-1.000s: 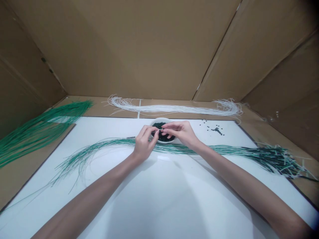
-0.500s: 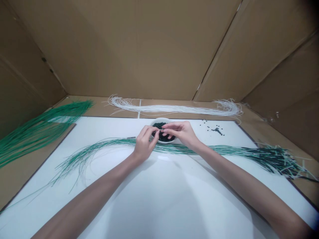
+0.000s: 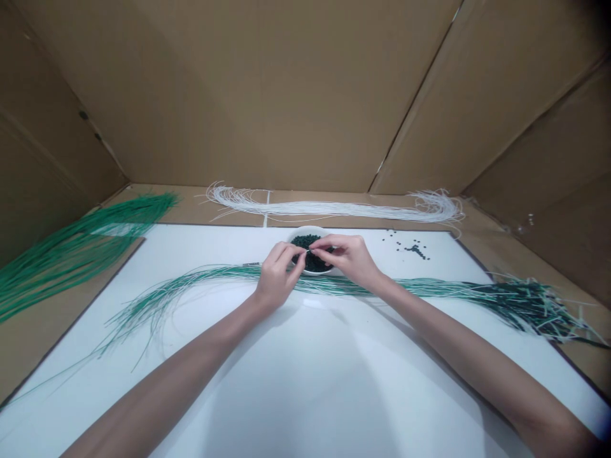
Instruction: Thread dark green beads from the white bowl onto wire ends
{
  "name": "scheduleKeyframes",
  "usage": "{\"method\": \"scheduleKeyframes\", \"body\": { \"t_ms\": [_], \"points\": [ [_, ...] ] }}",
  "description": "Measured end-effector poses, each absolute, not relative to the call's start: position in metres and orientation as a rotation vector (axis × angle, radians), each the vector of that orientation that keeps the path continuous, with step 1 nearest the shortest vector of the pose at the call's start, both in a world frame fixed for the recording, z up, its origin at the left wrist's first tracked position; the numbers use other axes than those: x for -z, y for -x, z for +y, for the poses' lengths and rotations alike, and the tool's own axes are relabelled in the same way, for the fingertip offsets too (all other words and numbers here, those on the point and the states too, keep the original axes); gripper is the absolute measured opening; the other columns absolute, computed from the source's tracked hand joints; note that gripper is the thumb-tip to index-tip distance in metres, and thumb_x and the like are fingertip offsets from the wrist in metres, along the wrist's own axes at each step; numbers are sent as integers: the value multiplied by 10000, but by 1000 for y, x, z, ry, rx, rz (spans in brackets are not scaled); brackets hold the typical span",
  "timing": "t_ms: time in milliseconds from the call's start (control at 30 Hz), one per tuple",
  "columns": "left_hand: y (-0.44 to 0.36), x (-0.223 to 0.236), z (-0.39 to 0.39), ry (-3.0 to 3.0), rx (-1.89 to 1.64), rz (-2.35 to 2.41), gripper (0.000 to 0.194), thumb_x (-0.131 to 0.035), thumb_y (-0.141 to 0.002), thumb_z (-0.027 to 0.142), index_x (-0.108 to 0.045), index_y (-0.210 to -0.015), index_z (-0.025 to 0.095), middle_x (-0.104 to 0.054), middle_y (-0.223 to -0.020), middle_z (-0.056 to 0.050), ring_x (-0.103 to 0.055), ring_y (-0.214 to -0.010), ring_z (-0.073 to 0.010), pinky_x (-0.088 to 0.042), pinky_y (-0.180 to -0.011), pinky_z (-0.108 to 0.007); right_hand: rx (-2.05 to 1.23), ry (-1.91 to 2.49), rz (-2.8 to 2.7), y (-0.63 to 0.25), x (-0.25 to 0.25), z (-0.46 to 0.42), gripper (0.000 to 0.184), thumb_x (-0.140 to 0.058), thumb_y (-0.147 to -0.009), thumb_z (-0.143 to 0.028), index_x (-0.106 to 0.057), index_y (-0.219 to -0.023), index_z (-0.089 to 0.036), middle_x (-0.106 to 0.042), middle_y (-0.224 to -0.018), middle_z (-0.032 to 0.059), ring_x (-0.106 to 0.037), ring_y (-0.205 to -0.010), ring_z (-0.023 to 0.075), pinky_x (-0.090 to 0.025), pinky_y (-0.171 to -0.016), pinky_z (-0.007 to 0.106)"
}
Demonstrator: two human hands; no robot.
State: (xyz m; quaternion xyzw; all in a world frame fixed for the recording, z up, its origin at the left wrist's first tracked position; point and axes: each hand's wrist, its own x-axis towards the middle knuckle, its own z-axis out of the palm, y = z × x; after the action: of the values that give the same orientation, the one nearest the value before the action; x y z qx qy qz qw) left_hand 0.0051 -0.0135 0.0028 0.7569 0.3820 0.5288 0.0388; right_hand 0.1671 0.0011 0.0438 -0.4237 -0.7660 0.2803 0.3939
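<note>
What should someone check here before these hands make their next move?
The left hand and right hand are at the bowl: ok.
The white bowl sits upright on the white board: ok.
The dark beads are inside the bowl: ok.
The fingertips have a bead pinched: cannot tell.
The loose beads are back in the bowl: not ok.
The green-and-white strands lie spread out in front of the bowl: ok.

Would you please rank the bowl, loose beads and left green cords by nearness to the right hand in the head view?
Right hand:
1. White bowl, under the fingers
2. Loose beads, to the right
3. Green cords, far left
</note>
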Motion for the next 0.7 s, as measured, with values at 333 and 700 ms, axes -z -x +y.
{"method": "scheduleKeyframes", "body": {
  "t_ms": [333, 700],
  "points": [
    [-5, -2, -14, -2320, -1623, 1144, 86, -493, -788, 138, -548, -849, 163, -549, -795, -24, -525, -738, -96, -439, -645, -196, -948, 1060, -1818, -168, -42, 1, 212, -607, -678, -316, -660, -798, -149, -644, -783, 44, -580, -595, 122, -528, -536, 248],
    [-6, -2, -13, -2326, -1638, 1163, 92, -487, -797, 157, -556, -856, 171, -559, -791, -27, -522, -712, -99, -436, -633, -206, -980, 1027, -1756, -168, -39, 3, 238, -642, -640, -353, -649, -774, -157, -642, -780, 48, -594, -646, 138, -532, -515, 249]
  ]
}}
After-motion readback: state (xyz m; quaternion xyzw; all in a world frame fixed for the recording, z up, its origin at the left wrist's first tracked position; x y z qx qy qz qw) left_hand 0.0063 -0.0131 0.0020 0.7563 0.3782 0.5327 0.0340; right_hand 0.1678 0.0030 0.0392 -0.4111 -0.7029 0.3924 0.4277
